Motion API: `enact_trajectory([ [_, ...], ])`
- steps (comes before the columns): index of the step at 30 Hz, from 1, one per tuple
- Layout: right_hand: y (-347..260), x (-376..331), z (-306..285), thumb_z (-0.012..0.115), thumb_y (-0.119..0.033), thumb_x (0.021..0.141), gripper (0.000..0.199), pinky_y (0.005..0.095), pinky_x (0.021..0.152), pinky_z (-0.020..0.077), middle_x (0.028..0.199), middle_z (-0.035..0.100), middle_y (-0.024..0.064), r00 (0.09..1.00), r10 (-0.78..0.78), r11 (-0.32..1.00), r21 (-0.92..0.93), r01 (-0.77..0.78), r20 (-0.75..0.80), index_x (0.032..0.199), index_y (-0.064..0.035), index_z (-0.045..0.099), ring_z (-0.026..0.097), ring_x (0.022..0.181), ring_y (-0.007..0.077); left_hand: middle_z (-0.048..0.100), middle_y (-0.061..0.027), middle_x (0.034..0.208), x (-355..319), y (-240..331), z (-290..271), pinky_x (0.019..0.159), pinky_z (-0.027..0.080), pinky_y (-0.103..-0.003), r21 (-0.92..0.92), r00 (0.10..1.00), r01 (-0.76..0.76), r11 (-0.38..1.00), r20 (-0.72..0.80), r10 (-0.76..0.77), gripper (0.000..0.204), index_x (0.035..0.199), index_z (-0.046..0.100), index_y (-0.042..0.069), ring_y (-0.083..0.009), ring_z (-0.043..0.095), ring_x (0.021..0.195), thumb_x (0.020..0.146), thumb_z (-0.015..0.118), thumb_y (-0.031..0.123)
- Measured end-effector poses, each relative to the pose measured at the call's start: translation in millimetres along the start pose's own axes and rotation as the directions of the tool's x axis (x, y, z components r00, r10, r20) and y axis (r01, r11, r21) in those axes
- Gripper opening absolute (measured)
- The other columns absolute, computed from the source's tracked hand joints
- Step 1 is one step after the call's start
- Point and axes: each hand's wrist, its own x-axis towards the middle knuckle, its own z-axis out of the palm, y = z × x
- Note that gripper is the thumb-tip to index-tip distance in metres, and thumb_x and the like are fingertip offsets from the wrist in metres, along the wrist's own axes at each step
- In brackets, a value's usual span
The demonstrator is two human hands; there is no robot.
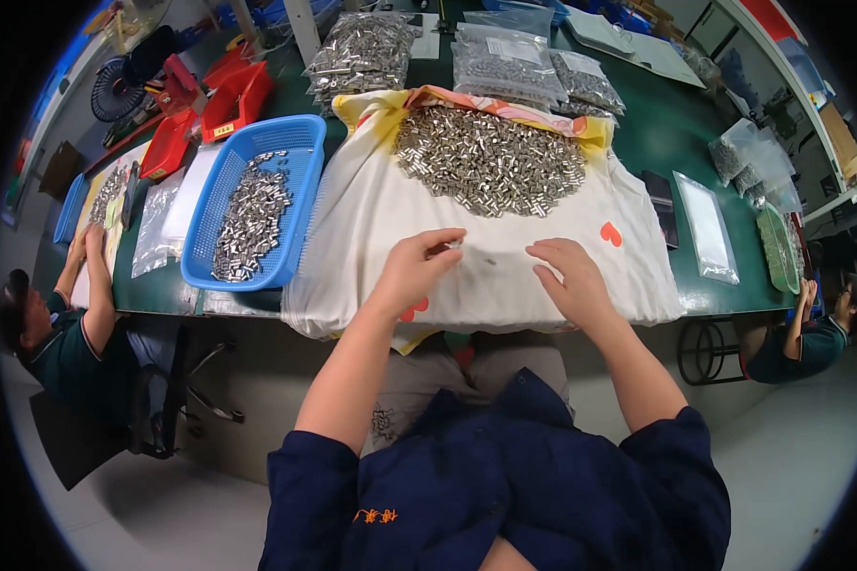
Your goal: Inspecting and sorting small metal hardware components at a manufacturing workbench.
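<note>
A heap of small silver metal sleeves [490,157] lies on a white cloth [352,247] with a yellow and red border. Over the cloth, in front of the heap, my left hand [419,269] pinches a small metal sleeve [455,245] between thumb and fingertips, mostly covered by them. To its right is my right hand [573,279], palm inward, thumb and fingers apart with nothing between them. A small blurred grey piece [489,260] shows between the two hands. On the left, a blue plastic basket [312,162] holds more of these sleeves.
Clear bags of metal parts [505,67] are stacked behind the heap. Red bins [236,100] stand at the far left. A flat clear bag [705,228] and a green basket [779,252] lie to the right. One co-worker [67,333] sits at left, another [809,333] at right.
</note>
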Motion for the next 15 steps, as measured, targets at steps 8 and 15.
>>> enact_trajectory([
  [8,-9.6,46.8,24.2,0.057,-0.013,0.076,0.012,0.0359,0.072,0.0433,0.084,0.059,0.0078,0.927,-0.027,0.994,-0.087,0.064,0.374,0.086,-0.0064,0.061,0.053,0.079,0.0269,0.061,-0.0069,0.101,-5.5,-27.6,-32.4,0.065,0.045,-0.023,-0.809,0.995,0.043,0.586,-0.018,-0.097,0.028,0.115,0.052,0.005,-0.0111,0.057,0.08,0.088,0.051,0.012],
  [15,-16.3,30.6,33.8,0.056,-0.009,0.073,0.005,0.0364,0.067,0.0427,0.073,0.053,0.0085,0.941,-0.155,0.966,-0.153,0.208,0.302,0.077,-0.0064,0.058,0.051,0.074,0.0266,0.06,-0.0082,0.101,24.4,-5.0,-41.6,0.067,0.045,-0.023,-0.763,0.996,0.07,0.643,0.019,-0.086,0.029,0.115,0.051,0.004,-0.0135,0.056,0.08,0.089,0.05,0.016],
])
